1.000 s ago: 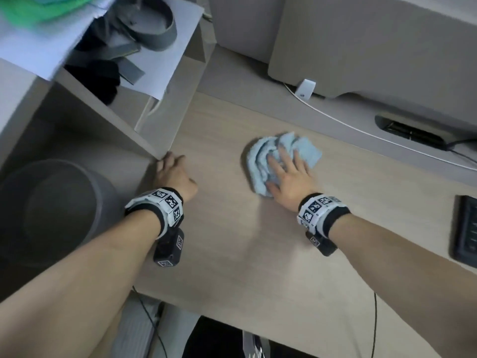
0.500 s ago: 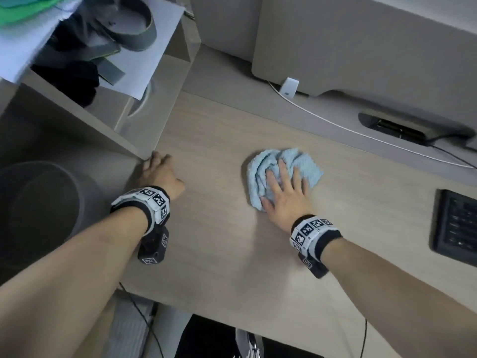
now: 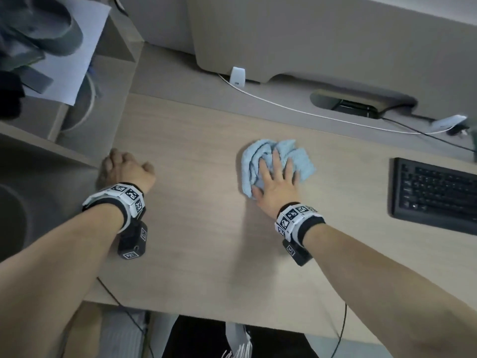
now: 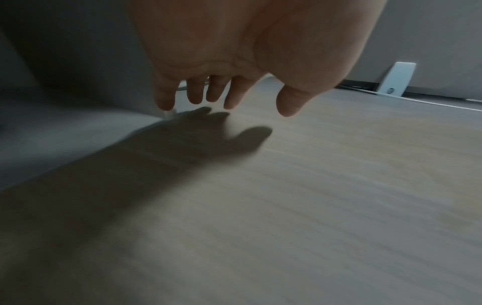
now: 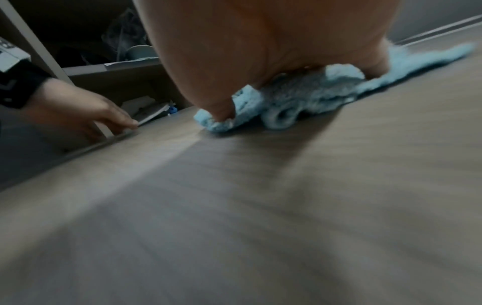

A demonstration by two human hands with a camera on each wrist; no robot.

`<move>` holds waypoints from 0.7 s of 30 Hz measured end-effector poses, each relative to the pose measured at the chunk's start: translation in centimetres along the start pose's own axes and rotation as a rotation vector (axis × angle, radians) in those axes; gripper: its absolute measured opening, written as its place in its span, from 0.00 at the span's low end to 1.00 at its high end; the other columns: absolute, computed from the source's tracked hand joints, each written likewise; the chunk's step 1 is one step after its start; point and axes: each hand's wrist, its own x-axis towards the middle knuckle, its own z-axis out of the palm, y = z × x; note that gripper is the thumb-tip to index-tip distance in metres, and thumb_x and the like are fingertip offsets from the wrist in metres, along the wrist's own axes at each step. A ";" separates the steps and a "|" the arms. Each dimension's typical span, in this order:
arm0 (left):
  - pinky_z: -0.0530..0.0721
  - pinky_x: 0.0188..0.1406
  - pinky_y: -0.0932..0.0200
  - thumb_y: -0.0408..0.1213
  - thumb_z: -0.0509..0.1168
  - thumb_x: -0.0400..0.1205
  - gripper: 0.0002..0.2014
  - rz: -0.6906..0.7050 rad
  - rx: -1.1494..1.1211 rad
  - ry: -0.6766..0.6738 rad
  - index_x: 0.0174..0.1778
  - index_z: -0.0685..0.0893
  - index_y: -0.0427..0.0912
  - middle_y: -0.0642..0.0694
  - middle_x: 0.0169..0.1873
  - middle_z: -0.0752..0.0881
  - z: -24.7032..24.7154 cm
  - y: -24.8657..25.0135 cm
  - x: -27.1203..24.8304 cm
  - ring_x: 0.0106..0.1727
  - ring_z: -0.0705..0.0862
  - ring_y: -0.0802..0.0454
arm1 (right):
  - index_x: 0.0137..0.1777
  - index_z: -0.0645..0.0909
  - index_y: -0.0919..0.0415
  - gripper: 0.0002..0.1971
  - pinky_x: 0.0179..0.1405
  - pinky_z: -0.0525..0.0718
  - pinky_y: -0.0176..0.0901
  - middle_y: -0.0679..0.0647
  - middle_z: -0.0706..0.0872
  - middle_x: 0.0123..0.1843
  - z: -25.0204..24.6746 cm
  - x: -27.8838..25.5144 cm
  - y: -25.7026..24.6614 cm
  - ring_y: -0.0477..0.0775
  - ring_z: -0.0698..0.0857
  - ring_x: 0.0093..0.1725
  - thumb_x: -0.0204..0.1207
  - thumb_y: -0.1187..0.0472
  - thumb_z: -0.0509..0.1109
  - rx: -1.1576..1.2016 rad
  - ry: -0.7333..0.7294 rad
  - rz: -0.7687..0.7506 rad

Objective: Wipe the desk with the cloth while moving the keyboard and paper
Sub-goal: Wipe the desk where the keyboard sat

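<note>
On the middle of the wooden counter (image 3: 196, 156) lies a crumpled blue cloth (image 3: 300, 157). The right hand (image 3: 277, 186) lies flat on top of it, fingers spread and straight, pressing it down. Over at the counter's left edge, the left hand (image 3: 124, 167) holds nothing; its fingers hang loose, tips near the wood. A black keyboard (image 3: 436, 193) sits far to the right, well apart from the cloth. A thin white cable (image 3: 296, 111) runs along the back.

Bare table (image 3: 196, 254) spans from 6 to 9 o'clock of the cloth (image 3: 277, 165); keyboard (image 3: 436, 195) blocks 3 o'clock, white cable (image 3: 296, 109) 12 o'clock, shelf unit (image 3: 98, 120) 10 o'clock.
</note>
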 end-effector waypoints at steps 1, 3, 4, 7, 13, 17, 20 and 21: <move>0.63 0.79 0.40 0.53 0.56 0.78 0.34 0.024 -0.012 0.029 0.76 0.67 0.35 0.36 0.81 0.62 0.0 0.7 -0.1 0.81 0.61 0.36 | 0.87 0.43 0.45 0.38 0.82 0.45 0.73 0.53 0.33 0.88 0.2 -0.5 1.7 0.73 0.40 0.85 0.81 0.36 0.53 -0.007 0.021 -0.006; 0.65 0.76 0.38 0.51 0.59 0.77 0.33 0.054 -0.064 0.058 0.75 0.67 0.36 0.36 0.80 0.63 0.3 1.9 -0.3 0.80 0.61 0.36 | 0.87 0.43 0.44 0.38 0.82 0.47 0.71 0.53 0.34 0.88 0.6 -1.1 6.3 0.72 0.42 0.86 0.81 0.35 0.52 -0.001 0.048 0.108; 0.65 0.76 0.38 0.52 0.59 0.77 0.33 0.056 -0.084 0.044 0.75 0.67 0.38 0.38 0.80 0.63 0.5 2.3 -0.4 0.80 0.61 0.36 | 0.87 0.42 0.45 0.38 0.82 0.48 0.71 0.54 0.34 0.88 0.7 -1.5 8.8 0.72 0.43 0.86 0.82 0.35 0.51 0.008 0.056 0.199; 0.64 0.78 0.41 0.61 0.56 0.75 0.37 0.086 -0.067 -0.012 0.76 0.67 0.41 0.39 0.80 0.63 1.3 2.9 0.0 0.79 0.61 0.34 | 0.88 0.44 0.50 0.39 0.81 0.54 0.71 0.60 0.36 0.88 0.7 -3.0 14.5 0.76 0.46 0.85 0.82 0.36 0.51 0.087 0.083 0.465; 0.67 0.76 0.40 0.70 0.50 0.72 0.42 0.112 0.006 -0.010 0.73 0.70 0.40 0.37 0.77 0.68 1.0 2.8 0.1 0.75 0.66 0.31 | 0.88 0.39 0.55 0.41 0.80 0.51 0.76 0.67 0.31 0.86 -1.0 0.4 10.5 0.82 0.41 0.83 0.83 0.35 0.49 0.115 0.010 0.581; 0.65 0.77 0.42 0.67 0.53 0.74 0.39 0.131 0.029 -0.024 0.76 0.69 0.43 0.38 0.80 0.66 0.6 2.4 0.2 0.77 0.65 0.32 | 0.87 0.36 0.53 0.42 0.80 0.45 0.78 0.65 0.29 0.86 -1.6 1.8 3.1 0.82 0.38 0.82 0.82 0.35 0.50 0.034 0.009 0.237; 0.63 0.79 0.43 0.65 0.54 0.76 0.37 0.132 0.027 -0.051 0.79 0.65 0.49 0.44 0.83 0.62 0.3 1.8 0.2 0.80 0.62 0.35 | 0.87 0.39 0.52 0.41 0.80 0.45 0.78 0.63 0.31 0.87 -1.3 2.0 -0.1 0.81 0.38 0.83 0.82 0.36 0.52 0.003 0.004 0.056; 0.63 0.79 0.43 0.65 0.54 0.76 0.37 0.131 0.016 -0.056 0.80 0.64 0.50 0.46 0.84 0.60 0.1 1.6 0.2 0.80 0.61 0.35 | 0.87 0.40 0.52 0.40 0.80 0.45 0.77 0.62 0.31 0.87 -1.4 2.2 -0.3 0.80 0.37 0.83 0.82 0.37 0.53 -0.002 0.004 0.024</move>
